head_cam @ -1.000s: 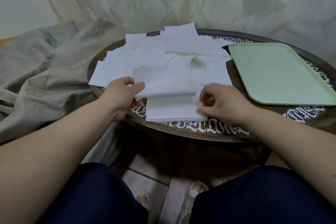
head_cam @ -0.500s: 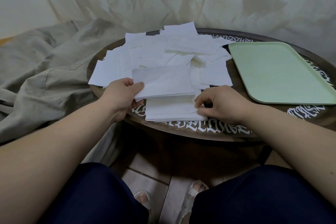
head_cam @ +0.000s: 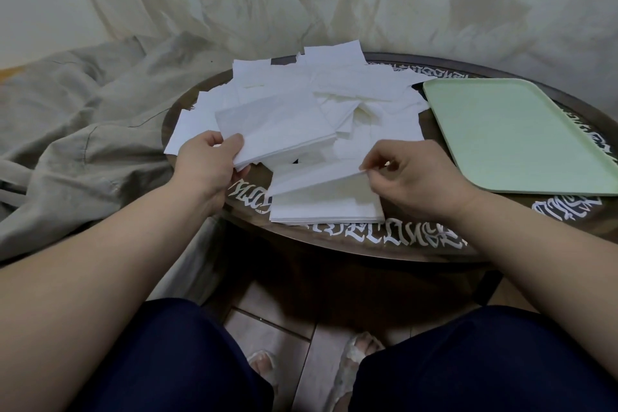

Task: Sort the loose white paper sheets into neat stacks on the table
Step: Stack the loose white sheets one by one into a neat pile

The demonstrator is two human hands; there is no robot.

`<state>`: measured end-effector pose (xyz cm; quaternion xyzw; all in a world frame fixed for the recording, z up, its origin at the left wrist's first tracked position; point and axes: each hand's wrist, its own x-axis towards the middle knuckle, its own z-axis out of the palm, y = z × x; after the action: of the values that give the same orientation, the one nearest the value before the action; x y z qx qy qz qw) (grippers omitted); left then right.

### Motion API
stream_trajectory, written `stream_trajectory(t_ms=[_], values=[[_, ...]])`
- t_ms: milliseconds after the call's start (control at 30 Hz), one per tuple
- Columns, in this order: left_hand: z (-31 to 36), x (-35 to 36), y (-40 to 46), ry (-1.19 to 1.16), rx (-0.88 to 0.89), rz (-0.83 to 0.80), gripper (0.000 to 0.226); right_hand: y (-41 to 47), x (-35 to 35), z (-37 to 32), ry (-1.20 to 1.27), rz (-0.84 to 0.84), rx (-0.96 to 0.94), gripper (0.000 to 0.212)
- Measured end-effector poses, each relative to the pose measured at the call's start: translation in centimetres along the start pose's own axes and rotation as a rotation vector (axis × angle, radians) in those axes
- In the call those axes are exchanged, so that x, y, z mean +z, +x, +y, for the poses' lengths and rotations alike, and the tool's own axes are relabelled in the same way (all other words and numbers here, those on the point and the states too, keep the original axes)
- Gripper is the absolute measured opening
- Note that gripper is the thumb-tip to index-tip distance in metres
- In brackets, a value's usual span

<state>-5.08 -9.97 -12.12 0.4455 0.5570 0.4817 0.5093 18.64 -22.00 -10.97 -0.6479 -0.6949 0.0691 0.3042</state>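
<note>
Lifted now, right hand (head_cam: 414,177) pinches top sheet (head_cam: 321,179) (left hand (head_cam: 210,160) grips bundle (head_cam: 274,130)).

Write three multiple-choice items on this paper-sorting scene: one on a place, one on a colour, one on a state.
1. Where does the neat stack of white paper sheets lie?
A. on the tray
B. at the near edge of the round dark table
C. on the floor

2. What colour is the flat plastic tray?
A. pale green
B. red
C. black

3. What is the right hand doing?
A. resting flat on the tray
B. pinching the corner of the stack's top sheet
C. hanging off the table

Key: 1 B, the stack sits just above the rim lettering. 2 A, its whole surface is light green. 3 B, the fingertips lift that corner while the left hand holds a bundle of sheets.
</note>
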Motion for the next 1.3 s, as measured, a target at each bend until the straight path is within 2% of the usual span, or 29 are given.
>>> stream_trajectory(t_ms=[100,233,400,467,533,600,633,700,767,867,1000,1300], values=[[0.0,-0.1,0.0,0.010,-0.008,-0.007,0.019,0.0,-0.3,-0.3,0.161,0.069,0.035,0.018],[-0.1,0.1,-0.3,0.031,-0.019,-0.047,0.017,-0.6,-0.5,0.2,-0.017,-0.135,0.041,0.007],[0.1,0.2,-0.8,0.026,-0.051,-0.114,0.014,-0.7,-0.4,0.2,-0.152,-0.362,0.011,0.012],[0.1,0.4,-1.3,0.025,-0.069,-0.170,0.016,-0.7,-0.5,0.0,-0.128,-0.373,0.063,0.014],[0.2,0.7,-1.7,0.024,-0.079,-0.229,0.020,-0.5,-0.4,0.0,0.090,-0.237,0.250,0.020],[0.3,1.1,-2.1,0.043,-0.090,-0.275,0.022,-0.1,-0.1,0.1,0.502,-0.073,0.508,0.024],[0.3,1.3,-2.3,0.057,-0.100,-0.295,0.022,0.1,0.1,0.1,0.671,-0.028,0.608,0.026],[0.2,1.6,-2.5,0.088,-0.120,-0.333,0.020,0.2,0.5,0.3,0.847,-0.016,0.689,0.027],[-0.1,1.9,-2.7,0.129,-0.133,-0.357,0.024,0.0,0.8,0.5,0.830,-0.050,0.663,0.033],[-0.5,2.1,-2.7,0.218,-0.130,-0.361,0.024,-0.2,1.1,0.9,0.663,-0.109,0.610,0.043],[-0.6,1.9,-2.6,0.329,-0.119,-0.361,0.012,-0.4,1.2,1.3,0.556,-0.097,0.584,0.041],[-0.4,1.7,-2.8,0.471,-0.024,-0.319,0.016,-0.4,1.2,1.4,0.492,-0.115,0.550,0.034]])
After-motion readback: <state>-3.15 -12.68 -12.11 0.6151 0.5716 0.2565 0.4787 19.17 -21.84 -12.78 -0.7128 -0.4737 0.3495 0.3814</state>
